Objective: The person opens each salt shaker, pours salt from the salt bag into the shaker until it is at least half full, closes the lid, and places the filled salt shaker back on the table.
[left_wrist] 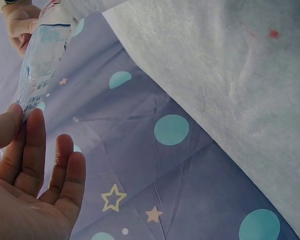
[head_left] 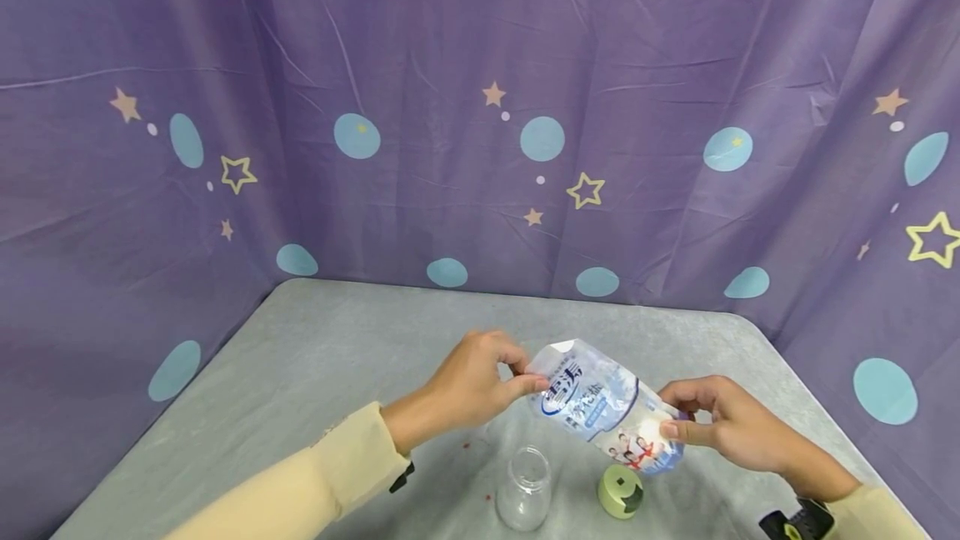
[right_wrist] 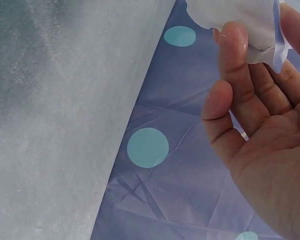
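Note:
A white-and-blue printed plastic packet (head_left: 596, 398) is stretched between my two hands, tilted above the table. My left hand (head_left: 476, 382) pinches its left end between thumb and fingers; in the left wrist view the packet (left_wrist: 42, 65) runs up and away from that pinch. At the other end, my right hand (head_left: 723, 423) grips the lower right corner, thumb on the printed front. The right wrist view shows the packet's white side (right_wrist: 235, 15) against those fingers. Below stands a clear glass jar (head_left: 525, 494) without a lid. A round green lid (head_left: 620, 492) lies right of it.
A grey cloth covers the table (head_left: 360, 340). Small red specks (head_left: 467, 445) dot it near the jar. Purple curtains (head_left: 450, 215) with stars and blue ovals hang behind and at both sides.

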Available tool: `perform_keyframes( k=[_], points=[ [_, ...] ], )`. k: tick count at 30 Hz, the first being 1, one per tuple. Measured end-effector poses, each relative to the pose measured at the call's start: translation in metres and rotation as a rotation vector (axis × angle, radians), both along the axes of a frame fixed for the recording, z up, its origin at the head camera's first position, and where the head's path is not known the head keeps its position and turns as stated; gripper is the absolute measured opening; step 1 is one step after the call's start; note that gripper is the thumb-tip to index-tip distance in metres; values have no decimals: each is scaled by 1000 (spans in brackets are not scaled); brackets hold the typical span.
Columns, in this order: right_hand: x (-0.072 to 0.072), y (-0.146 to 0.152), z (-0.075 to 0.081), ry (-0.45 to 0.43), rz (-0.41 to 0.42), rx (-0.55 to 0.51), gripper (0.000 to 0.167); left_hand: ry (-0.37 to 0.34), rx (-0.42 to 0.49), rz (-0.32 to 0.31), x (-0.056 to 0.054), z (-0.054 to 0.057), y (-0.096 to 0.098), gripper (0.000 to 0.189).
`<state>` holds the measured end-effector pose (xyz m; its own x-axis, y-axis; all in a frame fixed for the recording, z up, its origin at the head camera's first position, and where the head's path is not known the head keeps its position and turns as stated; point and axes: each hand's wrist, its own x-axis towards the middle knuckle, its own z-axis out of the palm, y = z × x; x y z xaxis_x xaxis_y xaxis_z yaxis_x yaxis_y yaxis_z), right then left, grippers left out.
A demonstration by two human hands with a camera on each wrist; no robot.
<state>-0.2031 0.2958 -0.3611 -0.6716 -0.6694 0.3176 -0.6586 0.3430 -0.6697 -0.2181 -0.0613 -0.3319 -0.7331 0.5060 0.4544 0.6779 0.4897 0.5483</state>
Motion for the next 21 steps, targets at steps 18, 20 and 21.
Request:
perform_keyframes(
  k=[18,20,21],
  points=[
    [6,2,8,13,13,20,24,-47,47,-57,5,-11,-6,31],
    [6,2,9,30,19,21,25,-51,45,-62,6,-12,-7,31],
    [6,2,9,35,23,21,26,-51,46,-66,6,-12,-7,31]
  ],
)
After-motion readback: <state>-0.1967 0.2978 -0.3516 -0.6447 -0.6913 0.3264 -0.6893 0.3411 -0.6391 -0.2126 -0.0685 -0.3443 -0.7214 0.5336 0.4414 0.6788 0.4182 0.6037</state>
